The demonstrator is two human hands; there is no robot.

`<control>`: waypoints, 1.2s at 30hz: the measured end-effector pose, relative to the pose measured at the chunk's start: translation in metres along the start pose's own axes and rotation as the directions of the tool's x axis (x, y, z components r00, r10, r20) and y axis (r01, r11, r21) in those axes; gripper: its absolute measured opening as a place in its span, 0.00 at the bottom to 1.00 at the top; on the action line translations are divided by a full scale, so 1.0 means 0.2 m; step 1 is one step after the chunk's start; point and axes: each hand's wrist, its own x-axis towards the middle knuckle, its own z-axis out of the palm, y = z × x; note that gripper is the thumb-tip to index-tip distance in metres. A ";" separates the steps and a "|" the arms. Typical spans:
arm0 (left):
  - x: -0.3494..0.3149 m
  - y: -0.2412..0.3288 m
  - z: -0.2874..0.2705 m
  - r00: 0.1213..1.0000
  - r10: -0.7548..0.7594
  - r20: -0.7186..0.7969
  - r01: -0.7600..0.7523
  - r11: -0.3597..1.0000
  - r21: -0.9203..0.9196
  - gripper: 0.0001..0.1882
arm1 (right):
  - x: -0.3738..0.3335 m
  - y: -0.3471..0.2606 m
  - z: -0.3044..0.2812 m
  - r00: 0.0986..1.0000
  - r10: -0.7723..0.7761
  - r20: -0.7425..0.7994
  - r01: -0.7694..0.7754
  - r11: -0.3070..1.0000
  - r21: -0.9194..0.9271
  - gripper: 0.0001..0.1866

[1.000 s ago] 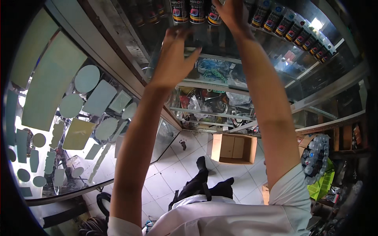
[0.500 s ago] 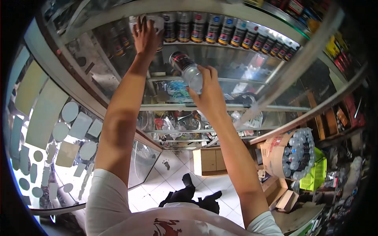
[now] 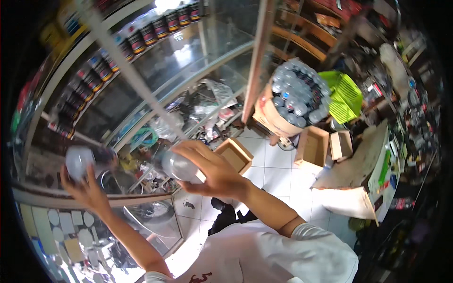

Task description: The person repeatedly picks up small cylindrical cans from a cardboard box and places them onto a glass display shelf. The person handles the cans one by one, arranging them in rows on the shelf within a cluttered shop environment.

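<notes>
Toward the left, my left hand (image 3: pixel 89 191) has its fingers round the pale translucent cap of a spray can (image 3: pixel 80 162); the can's dark body is blurred. My right hand (image 3: pixel 217 172), nearer the middle, grips a second spray can (image 3: pixel 181 167) by its clear cap, thumb below and fingers above. Most of that can's body is hard to make out. Both cans are in the air, away from the glass cabinet's shelf (image 3: pixel 127 63). Along that shelf stands a row of dark spray cans (image 3: pixel 146 35) with clear caps.
A round carton (image 3: pixel 271 113) full of clear-capped cans stands at right, beside a green basket (image 3: pixel 347 96). Small open cartons (image 3: pixel 314 146) sit on the tiled floor (image 3: pixel 278 165). Cluttered shelves and loose parts fill the far right. A cabinet post (image 3: pixel 257 61) rises between.
My view has swung to the right. My left hand has come away from the shelf with a spray can; my right hand still holds its can, now closer to me.
</notes>
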 end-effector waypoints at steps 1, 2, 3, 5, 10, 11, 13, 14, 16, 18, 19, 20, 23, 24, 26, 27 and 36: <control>-0.13 0.16 -0.06 0.999 0.030 0.040 -0.030 0.999 0.012 0.38 | -0.12 0.03 -0.09 1.000 0.025 -0.006 -0.025 1.000 -0.018 0.38; -0.27 0.30 -0.07 0.995 0.055 0.082 -0.056 0.998 0.011 0.39 | -0.25 0.07 -0.19 0.998 0.055 -0.015 -0.055 0.997 -0.047 0.38; -0.41 0.42 -0.07 0.986 0.072 0.148 -0.062 0.996 -0.067 0.40 | -0.39 0.10 -0.30 0.990 0.139 0.000 -0.139 0.988 -0.071 0.37; -0.71 0.60 0.00 0.933 -0.044 0.358 0.126 0.970 -0.207 0.44 | -0.69 0.19 -0.49 0.961 0.277 -0.004 -0.273 0.944 -0.183 0.37; -1.30 1.05 0.49 0.478 -0.071 0.876 0.377 0.917 -0.131 0.48 | -1.46 0.47 -0.89 0.829 0.548 -0.113 -0.534 0.716 -0.450 0.38; -1.42 1.15 0.59 0.436 -0.044 0.899 0.262 0.962 -0.080 0.45 | -1.60 0.54 -0.95 0.771 0.615 -0.167 -0.622 0.670 -0.406 0.39; -1.68 1.19 0.85 0.310 0.201 0.929 0.080 0.968 -0.236 0.43 | -1.86 0.67 -1.08 0.698 0.652 -0.296 -0.712 0.584 -0.390 0.39; -1.81 1.20 0.94 0.265 0.269 0.926 0.063 0.954 -0.295 0.41 | -1.96 0.71 -1.14 0.651 0.674 -0.350 -0.755 0.530 -0.385 0.39; -2.00 1.30 1.09 0.138 0.257 0.957 0.114 0.955 -0.273 0.39 | -2.14 0.82 -1.22 0.520 0.718 -0.462 -0.851 0.390 -0.353 0.39; -2.15 1.36 1.22 0.068 0.291 0.954 0.153 0.942 -0.299 0.37 | -2.30 0.90 -1.28 0.388 0.730 -0.562 -0.921 0.280 -0.271 0.40; -2.22 1.37 1.28 0.063 0.328 0.943 0.169 0.928 -0.334 0.37 | -2.37 0.95 -1.30 0.315 0.732 -0.605 -0.949 0.225 -0.222 0.40; -2.25 1.42 1.33 0.055 0.370 0.927 0.187 0.908 -0.374 0.36 | -2.46 0.98 -1.30 0.262 0.712 -0.651 -0.965 0.204 -0.165 0.41; -2.27 1.54 1.49 0.001 0.372 0.928 0.180 0.913 -0.366 0.37 | -2.63 1.05 -1.27 0.116 0.623 -0.774 -0.980 0.200 0.014 0.41; -2.27 1.56 1.55 -0.017 0.391 0.920 0.169 0.908 -0.382 0.36 | -2.67 1.05 -1.26 0.070 0.634 -0.771 -0.982 0.180 0.060 0.42; -2.22 1.66 1.67 -0.050 0.377 0.925 0.188 0.913 -0.362 0.36 | -2.73 1.07 -1.25 0.031 0.627 -0.778 -0.985 0.152 0.084 0.41; -2.19 1.71 1.74 -0.065 0.372 0.926 0.198 0.914 -0.354 0.35 | -2.76 1.10 -1.25 0.012 0.621 -0.783 -0.986 0.139 0.096 0.41; -1.99 1.98 2.63 0.102 0.404 0.909 0.254 0.873 -0.416 0.37 | -2.53 1.32 -1.62 -0.043 0.554 -0.831 -0.970 0.175 0.167 0.41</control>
